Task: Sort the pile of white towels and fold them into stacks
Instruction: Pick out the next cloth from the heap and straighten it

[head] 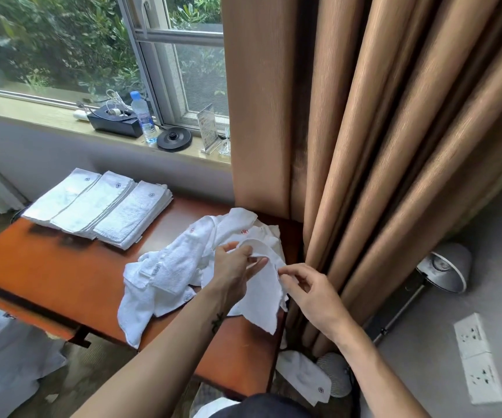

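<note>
A loose pile of white towels (180, 267) lies on the right half of an orange-brown table (47, 267). My left hand (234, 270) pinches the upper edge of one white towel (261, 294) lifted from the pile. My right hand (310, 288) pinches that towel's right edge, and the cloth hangs down between the two hands. Three stacks of folded white towels (99, 206) sit side by side at the table's far left. Another white towel (304, 375) lies on the floor beside the table.
A brown curtain (364, 146) hangs right beside the pile. The window sill holds a water bottle (142, 116), a black box (114, 120) and a round black base (174, 138). A lamp (445, 267) and wall sockets (478, 357) are at the right.
</note>
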Motion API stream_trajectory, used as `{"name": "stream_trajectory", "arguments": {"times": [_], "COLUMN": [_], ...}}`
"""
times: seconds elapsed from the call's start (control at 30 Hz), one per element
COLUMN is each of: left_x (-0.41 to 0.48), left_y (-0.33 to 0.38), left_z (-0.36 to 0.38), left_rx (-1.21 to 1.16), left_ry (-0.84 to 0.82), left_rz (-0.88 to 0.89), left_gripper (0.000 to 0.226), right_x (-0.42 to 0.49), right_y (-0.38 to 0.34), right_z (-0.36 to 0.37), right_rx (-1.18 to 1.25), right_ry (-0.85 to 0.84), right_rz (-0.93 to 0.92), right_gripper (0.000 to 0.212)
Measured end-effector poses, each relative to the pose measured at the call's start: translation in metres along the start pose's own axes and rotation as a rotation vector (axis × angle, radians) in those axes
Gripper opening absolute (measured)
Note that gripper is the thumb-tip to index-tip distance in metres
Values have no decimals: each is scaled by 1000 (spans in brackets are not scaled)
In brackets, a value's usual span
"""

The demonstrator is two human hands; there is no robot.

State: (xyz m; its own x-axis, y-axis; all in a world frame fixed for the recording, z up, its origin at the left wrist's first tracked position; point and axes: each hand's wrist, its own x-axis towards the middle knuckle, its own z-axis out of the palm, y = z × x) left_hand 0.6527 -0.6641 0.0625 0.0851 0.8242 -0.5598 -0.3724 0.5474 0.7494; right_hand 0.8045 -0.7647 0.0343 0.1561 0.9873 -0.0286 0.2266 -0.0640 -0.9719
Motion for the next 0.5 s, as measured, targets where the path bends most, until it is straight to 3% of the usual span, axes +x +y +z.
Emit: {"name": "stream_trajectory", "arguments": {"times": [0.1,0.23,0.33,0.5], "left_x": [-1,-1,0,-1], "left_y": [-3,-4,-3,-5], "left_z": [-2,-4,-8,-9], "left_rx": [-52,-49,-66,-31], "left_ry": [-1,-4,-8,1], "left_rz": [12,16,15,48], "left_gripper": [42,43,43,45], "right_x": [-1,1,2,3], "right_y": [-2,0,4,8], "right_z": [7,12,5,0], "right_rx": [-118,-276,-346,-210], "right_ry": [-34,90,109,112], "right_rz": [27,-21,-78,-60], "right_gripper": [37,5,12,16]}}
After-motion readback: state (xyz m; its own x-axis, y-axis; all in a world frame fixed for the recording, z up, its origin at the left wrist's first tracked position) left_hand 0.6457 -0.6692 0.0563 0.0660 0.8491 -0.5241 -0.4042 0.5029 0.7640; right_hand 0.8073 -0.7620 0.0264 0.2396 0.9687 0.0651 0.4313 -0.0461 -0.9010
